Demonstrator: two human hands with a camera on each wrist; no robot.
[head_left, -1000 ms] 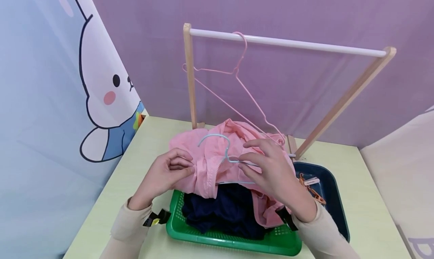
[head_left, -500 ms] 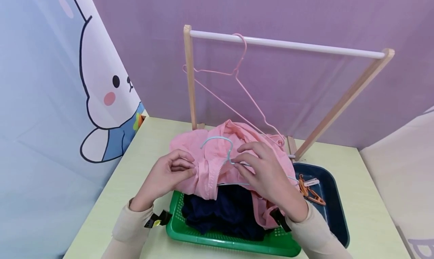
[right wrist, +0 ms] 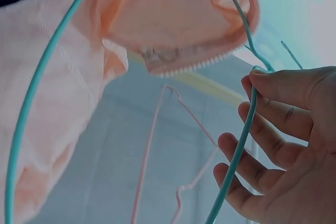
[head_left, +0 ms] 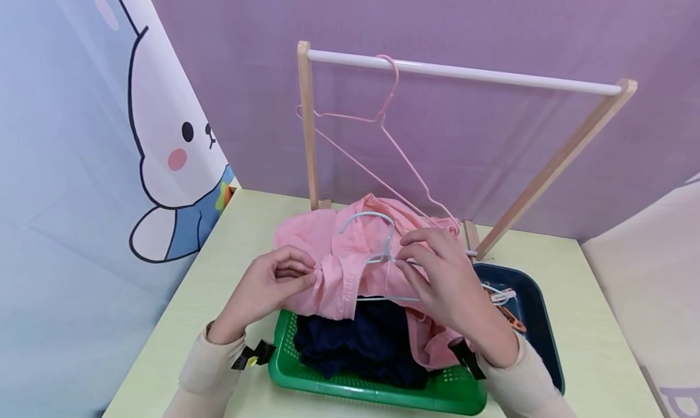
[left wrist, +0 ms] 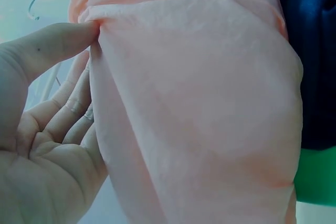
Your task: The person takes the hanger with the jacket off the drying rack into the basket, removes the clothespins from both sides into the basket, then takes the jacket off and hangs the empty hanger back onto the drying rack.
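Pink garment [head_left: 350,254]: heaped over the far part of the green basket [head_left: 377,389], spilling toward the table's far edge; its zipper edge hangs down at the front.
Blue hanger [head_left: 377,239]: wire, lying on top of the garment, hook toward the rack (its lower bar partly tucked in the fabric).
Right hand [head_left: 445,278]: fingers curled round the hanger's neck, pinching the wire.
Left hand [head_left: 270,284]: thumb and fingers pinch a fold of the garment at its left edge.
Dark blue clothing [head_left: 361,345]: in the basket, under the pink one.
Basket: near the table's front edge.
Dark blue tray [head_left: 538,321]: just right of the basket, holding orange clips [head_left: 511,318].
Wooden rack [head_left: 465,73]: along the far edge, with a pink hanger [head_left: 383,138] hooked on its white rail.
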